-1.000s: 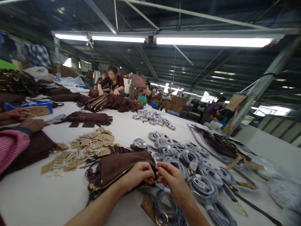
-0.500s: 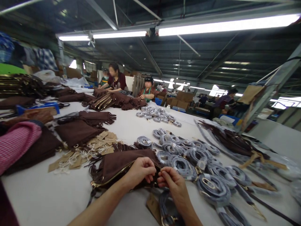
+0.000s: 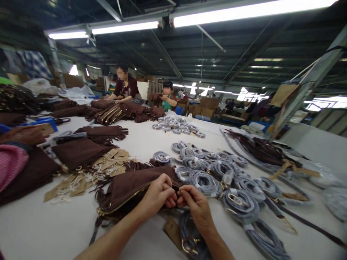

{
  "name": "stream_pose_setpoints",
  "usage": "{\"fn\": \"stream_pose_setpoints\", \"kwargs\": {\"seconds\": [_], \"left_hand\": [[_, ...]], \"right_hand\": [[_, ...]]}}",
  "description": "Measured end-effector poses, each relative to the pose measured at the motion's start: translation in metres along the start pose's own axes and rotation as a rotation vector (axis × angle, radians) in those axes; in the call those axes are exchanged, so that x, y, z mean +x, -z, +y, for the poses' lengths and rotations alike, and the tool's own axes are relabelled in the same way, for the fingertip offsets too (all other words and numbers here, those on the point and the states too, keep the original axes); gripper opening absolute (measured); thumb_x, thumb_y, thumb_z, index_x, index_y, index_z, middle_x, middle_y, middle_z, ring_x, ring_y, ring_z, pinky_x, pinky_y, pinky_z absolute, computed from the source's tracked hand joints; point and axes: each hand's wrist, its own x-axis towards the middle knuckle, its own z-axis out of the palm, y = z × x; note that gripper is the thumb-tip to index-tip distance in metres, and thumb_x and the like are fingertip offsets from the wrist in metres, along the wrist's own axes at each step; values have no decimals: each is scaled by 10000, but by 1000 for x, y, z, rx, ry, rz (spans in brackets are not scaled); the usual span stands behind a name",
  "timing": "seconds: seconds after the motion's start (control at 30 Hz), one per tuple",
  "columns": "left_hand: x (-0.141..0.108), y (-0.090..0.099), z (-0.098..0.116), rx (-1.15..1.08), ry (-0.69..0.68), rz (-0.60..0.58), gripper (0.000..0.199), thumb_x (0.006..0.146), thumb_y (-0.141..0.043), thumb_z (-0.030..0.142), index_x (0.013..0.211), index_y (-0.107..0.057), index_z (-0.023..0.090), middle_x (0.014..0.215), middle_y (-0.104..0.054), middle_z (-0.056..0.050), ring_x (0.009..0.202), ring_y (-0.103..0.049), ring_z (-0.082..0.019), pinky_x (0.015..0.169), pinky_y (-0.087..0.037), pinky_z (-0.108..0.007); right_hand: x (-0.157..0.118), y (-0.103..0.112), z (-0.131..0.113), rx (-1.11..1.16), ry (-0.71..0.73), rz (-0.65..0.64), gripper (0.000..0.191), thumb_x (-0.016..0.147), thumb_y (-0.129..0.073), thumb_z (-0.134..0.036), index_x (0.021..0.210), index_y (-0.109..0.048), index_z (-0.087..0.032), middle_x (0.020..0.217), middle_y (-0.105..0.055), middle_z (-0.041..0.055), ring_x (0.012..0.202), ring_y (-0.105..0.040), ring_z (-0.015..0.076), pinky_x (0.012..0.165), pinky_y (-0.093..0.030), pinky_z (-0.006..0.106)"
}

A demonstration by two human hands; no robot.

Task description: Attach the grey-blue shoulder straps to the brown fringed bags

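A dark brown fringed bag (image 3: 141, 182) lies on the white table in front of me, its gold zipper running along the near edge with the mouth partly open. Over the right end of this bag, my left hand (image 3: 158, 195) has its fingers curled in a pinch. My right hand (image 3: 193, 204) pinches close beside it, fingertips almost meeting. Whatever sits between the fingers is too small to make out. Below them lies a brown card tag (image 3: 172, 231), next to a wrapped coiled strap (image 3: 189, 231) partly hidden by my right wrist.
Several wrapped coiled straps (image 3: 207, 182) spread to the right. Card tags with white strings (image 3: 111, 162) and more brown bags (image 3: 81, 151) lie left. A co-worker's hand (image 3: 23, 135) is at far left by a blue holder. Dark brown straps (image 3: 257, 148) lie right; other people work beyond.
The view has shifted slightly, so the table's contents sit further left. My hands stay at the bag's right end, fingertips slightly closer. A seated person at the back has raised their hands.
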Motion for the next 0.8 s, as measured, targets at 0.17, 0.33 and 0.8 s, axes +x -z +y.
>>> {"fn": "stream_pose_setpoints", "kwargs": {"seconds": [0.17, 0.33, 0.8], "left_hand": [[-1, -3, -2, 28, -22, 34, 130, 697, -550, 285, 736, -499, 172, 607, -638, 1, 457, -566, -98, 442, -428, -176], [-5, -5, -1, 266, -98, 58, 146, 761, -491, 256, 698, -578, 158, 570, -577, 8, 487, -530, -106, 475, -398, -193], [-8, -5, -1, 744, -318, 122, 214, 797, -490, 125, 588, -505, 170, 593, -547, 18, 568, -461, -113, 558, -290, -233]], "right_hand": [[-1, 1, 1, -1, 2, -18, 336, 773, -698, -531, 824, -678, -200, 595, -684, -15, 520, -623, 121, 532, -534, 214], [0, 2, 2, -12, -4, -21, 345, 770, -700, -532, 830, -681, -193, 609, -689, -7, 532, -633, 133, 545, -547, 232], [-3, 1, -1, -89, 15, -92, 313, 816, -653, -517, 812, -680, -205, 614, -675, -10, 558, -636, 150, 580, -548, 263]]}}
